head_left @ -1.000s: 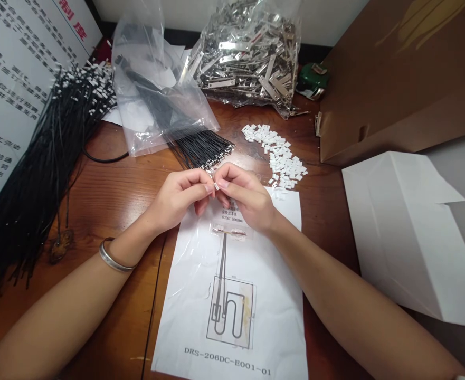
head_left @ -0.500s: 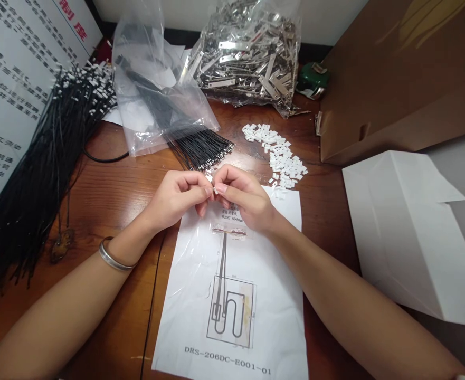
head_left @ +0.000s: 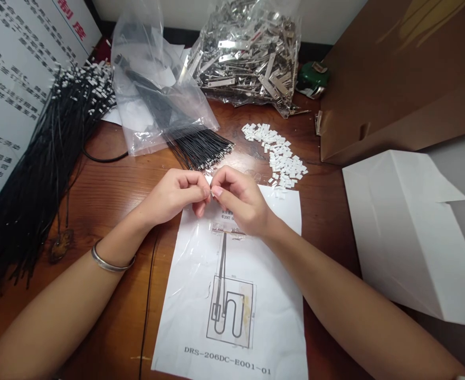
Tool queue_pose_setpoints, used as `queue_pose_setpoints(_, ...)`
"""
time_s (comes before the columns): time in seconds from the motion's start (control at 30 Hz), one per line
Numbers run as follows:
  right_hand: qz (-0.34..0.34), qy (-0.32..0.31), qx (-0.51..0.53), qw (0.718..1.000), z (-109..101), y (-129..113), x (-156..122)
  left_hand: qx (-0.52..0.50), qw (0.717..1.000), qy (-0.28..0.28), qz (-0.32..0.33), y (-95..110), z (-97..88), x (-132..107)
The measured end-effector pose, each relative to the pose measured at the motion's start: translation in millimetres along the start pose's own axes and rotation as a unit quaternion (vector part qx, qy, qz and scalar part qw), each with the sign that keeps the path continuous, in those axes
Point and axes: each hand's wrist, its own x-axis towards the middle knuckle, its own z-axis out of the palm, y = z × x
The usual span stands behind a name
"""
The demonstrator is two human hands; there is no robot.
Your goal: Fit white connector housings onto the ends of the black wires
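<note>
My left hand [head_left: 172, 196] and my right hand [head_left: 240, 200] meet fingertip to fingertip above the top of a printed drawing sheet [head_left: 236, 311]. Both are pinched shut on a tiny white connector piece [head_left: 209, 180] held between them. A thin black wire [head_left: 149, 295] runs down from the left hand along the table. Just behind the hands lies a bundle of black wires [head_left: 200, 148] with bare metal tips, spilling out of a clear plastic bag [head_left: 153, 84]. A pile of small white connector pieces [head_left: 280, 153] lies to the right of the hands.
A large heap of black wires with white ends [head_left: 38, 163] fills the left side. A clear bag of metal clips [head_left: 248, 53] sits at the back. A brown paper bag [head_left: 402, 74] and a white box [head_left: 410, 232] stand on the right. A printed board [head_left: 10, 68] leans at far left.
Both hands have shifted slightly left and toward me, with the fingertips pressed closer together on the white piece. The left wrist has moved a little lower left.
</note>
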Motion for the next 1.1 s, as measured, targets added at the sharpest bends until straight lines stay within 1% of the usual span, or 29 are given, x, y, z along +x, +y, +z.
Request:
queue_pose_setpoints(0.1, 0.011, 0.001, 0.015, 1.0, 0.0, 0.5, 0.1, -0.002, 1.0, -0.004, -0.005, -0.1, -1.4, 0.1)
queue_pose_setpoints(0.27, 0.035, 0.0, 0.049, 0.998, -0.2, 2.9, 0.3, 0.001, 1.0, 0.009, 0.006, 0.4, -0.6, 0.0)
queue_pose_setpoints(0.53, 0.026, -0.001, 0.02, 0.999, 0.1, 1.1, 1.1, 0.022, 1.0, 0.011, 0.007, 0.4, 0.3, 0.8)
queue_pose_setpoints(0.63, 0.027, 0.009, 0.032, 0.999, 0.5, 1.2, 1.2, 0.028, 0.999, 0.023, 0.014, 0.7, 0.9, 0.8)
queue_pose_setpoints(0.77, 0.041, 0.034, 0.073, 0.996, 0.5, 2.3, 1.0, 0.017, 0.998, 0.051, 0.012, 0.2, 0.4, 0.9)
queue_pose_setpoints(0.97, 0.059, 0.066, 0.092, 0.992, 1.3, 2.4, 1.4, 0.004, 0.999, 0.05, 0.021, -2.4, -2.0, 1.8)
queue_pose_setpoints(1.1, 0.055, 0.083, 0.093, 0.991, 1.5, 3.7, 1.5, -0.024, 0.997, 0.067, 0.04, -5.4, -2.1, 2.2)
